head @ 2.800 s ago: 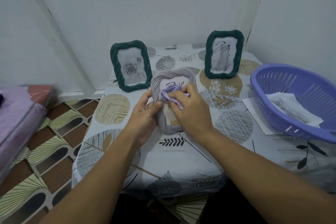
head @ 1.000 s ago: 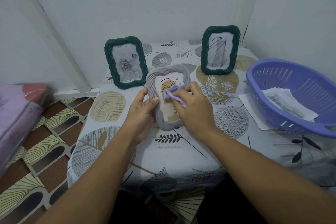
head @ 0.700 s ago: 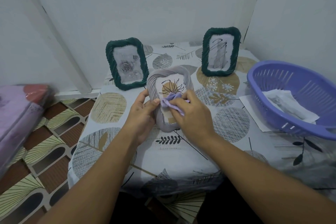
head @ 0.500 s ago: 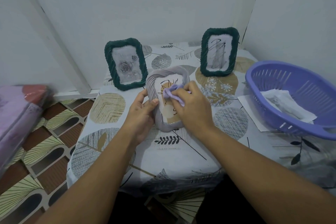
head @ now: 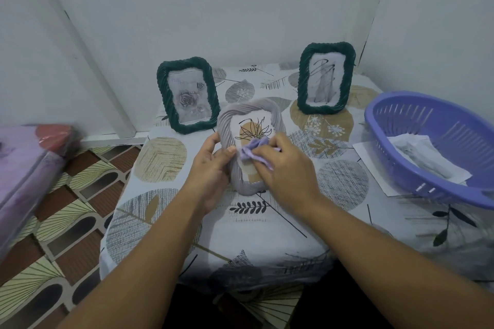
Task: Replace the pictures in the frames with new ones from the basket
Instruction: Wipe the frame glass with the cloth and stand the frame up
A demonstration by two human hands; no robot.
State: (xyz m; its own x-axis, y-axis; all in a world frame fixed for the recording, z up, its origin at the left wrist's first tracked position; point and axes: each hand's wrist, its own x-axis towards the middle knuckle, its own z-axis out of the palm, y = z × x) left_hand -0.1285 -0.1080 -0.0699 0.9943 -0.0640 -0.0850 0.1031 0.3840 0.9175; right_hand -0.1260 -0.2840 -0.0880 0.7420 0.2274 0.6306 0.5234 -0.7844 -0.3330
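Observation:
A grey rope-edged picture frame [head: 247, 115] stands tilted at the table's middle, showing a line-drawn plant picture. My left hand [head: 211, 165] grips its left edge, thumb on the front. A small lilac cloth [head: 250, 151] lies against the frame's glass, pinched by my right hand [head: 286, 168]. Two dark green frames stand behind: the left green frame [head: 187, 95] holds a rose picture, the right green frame [head: 326, 79] a scribbled line drawing. A purple basket [head: 417, 117] at the right holds white printed sheets [head: 425, 157].
The small table [head: 160, 157] wears a leaf-patterned cloth and sits in a white wall corner. A loose white sheet [head: 371, 160] pokes out from under the basket. Patterned floor tiles [head: 61, 224] and a purple wrapped bundle [head: 24, 165] lie at the left.
My right hand has rubbed the lilac cloth up and down over the frame's glass, now lower on the picture. My left hand keeps the same hold on the frame's edge.

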